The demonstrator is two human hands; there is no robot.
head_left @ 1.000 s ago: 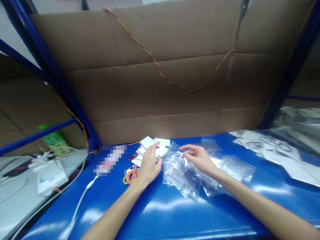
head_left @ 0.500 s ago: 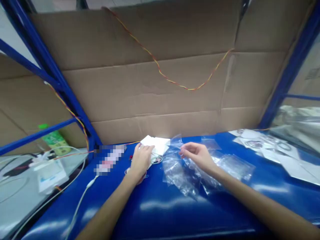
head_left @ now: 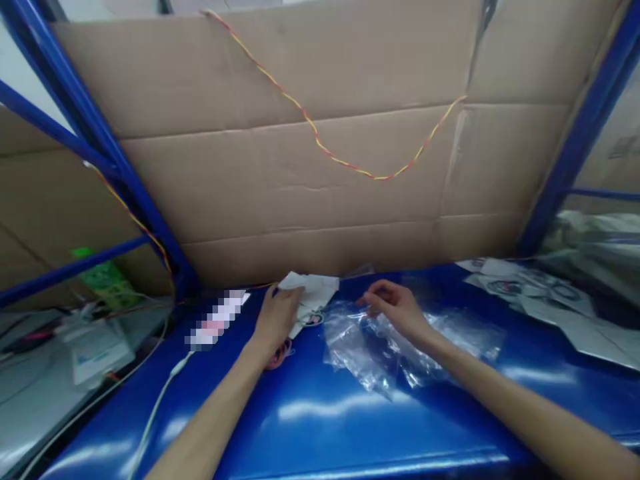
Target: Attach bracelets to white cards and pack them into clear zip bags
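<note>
My left hand [head_left: 277,320] reaches over the left side of some white paper cards [head_left: 320,289], its fingers apart and touching them. Partly under that hand lie thin coiled cables, a pale one [head_left: 314,319] by the cards and a reddish one [head_left: 280,355] below the wrist. My right hand [head_left: 395,308] hovers above a loose pile of clear plastic bags [head_left: 357,343], thumb and fingertips pinched together. Whatever is between those fingertips is too small or too transparent to make out.
White cards with coiled cables [head_left: 515,287] lie at the right of the blue table [head_left: 350,427]. A partly blurred-out strip with a white cable [head_left: 173,373] is at the left. Behind stands a cardboard wall [head_left: 320,200] between blue posts; a green bottle [head_left: 107,280] sits far left.
My left hand has shifted slightly left and towards me, uncovering more of the cards. The right hand stays over the bags; the clear bag near its fingertips now appears lower and farther back.
</note>
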